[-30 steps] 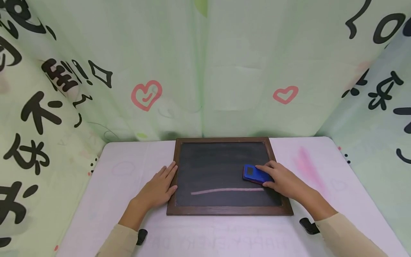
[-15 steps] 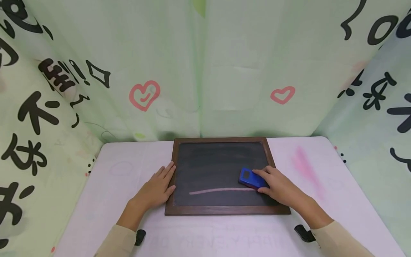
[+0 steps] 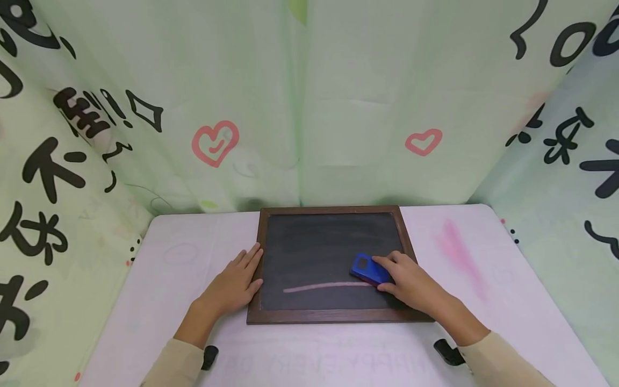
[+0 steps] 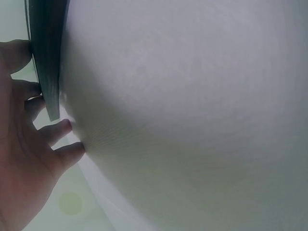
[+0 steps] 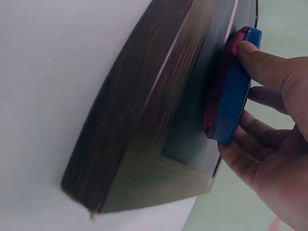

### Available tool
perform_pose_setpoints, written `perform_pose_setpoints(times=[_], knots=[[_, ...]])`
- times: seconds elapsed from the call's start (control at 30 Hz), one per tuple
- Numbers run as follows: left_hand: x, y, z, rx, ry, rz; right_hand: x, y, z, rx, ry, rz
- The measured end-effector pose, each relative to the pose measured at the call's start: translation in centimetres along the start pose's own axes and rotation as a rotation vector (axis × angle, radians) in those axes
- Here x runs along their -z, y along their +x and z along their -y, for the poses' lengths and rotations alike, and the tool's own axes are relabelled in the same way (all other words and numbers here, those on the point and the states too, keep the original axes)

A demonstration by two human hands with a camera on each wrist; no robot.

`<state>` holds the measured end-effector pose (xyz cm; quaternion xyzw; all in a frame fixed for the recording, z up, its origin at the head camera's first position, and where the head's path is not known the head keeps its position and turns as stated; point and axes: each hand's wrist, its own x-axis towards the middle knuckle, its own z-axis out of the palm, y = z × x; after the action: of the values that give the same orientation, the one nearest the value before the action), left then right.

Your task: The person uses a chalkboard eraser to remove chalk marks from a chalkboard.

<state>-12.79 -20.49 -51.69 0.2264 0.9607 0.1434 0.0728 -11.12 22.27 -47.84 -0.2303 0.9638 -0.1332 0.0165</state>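
Observation:
A small chalkboard (image 3: 314, 236) with a brown wooden frame lies on the white table. Across its lower part runs a pale pink chalk line (image 3: 314, 286). My right hand (image 3: 413, 282) grips a blue blackboard eraser (image 3: 362, 267) between thumb and fingers, over the line's right end. In the right wrist view the eraser's dark red felt pad (image 5: 219, 91) faces the board. My left hand (image 3: 232, 285) rests at the frame's left edge, fingers fairly straight. The left wrist view shows its fingertips touching the dark frame (image 4: 50, 57) and the table.
The white table (image 3: 193, 242) has a pink smear (image 3: 461, 252) on the right. Green-white curtains (image 3: 338, 107) with black characters and red hearts hang at the back and both sides. A black wrist device (image 3: 450, 352) shows under each sleeve.
My right hand has moved the eraser left and slightly down onto the chalk line. The visible line is shorter at its right end. The left hand stays on the frame.

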Motion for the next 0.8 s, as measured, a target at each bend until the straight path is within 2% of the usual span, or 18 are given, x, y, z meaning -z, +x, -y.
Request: perform_pose_setpoints(times=[0.4,0.8], knots=[[0.0,-0.2,0.0,-0.005,-0.007,-0.002,-0.9,1.5,2.6,0.061,-0.046,0.038],[0.1,-0.2,0.0,-0.006,-0.005,-0.004,-2.2,4.0,6.8,0.100,-0.040,0.066]])
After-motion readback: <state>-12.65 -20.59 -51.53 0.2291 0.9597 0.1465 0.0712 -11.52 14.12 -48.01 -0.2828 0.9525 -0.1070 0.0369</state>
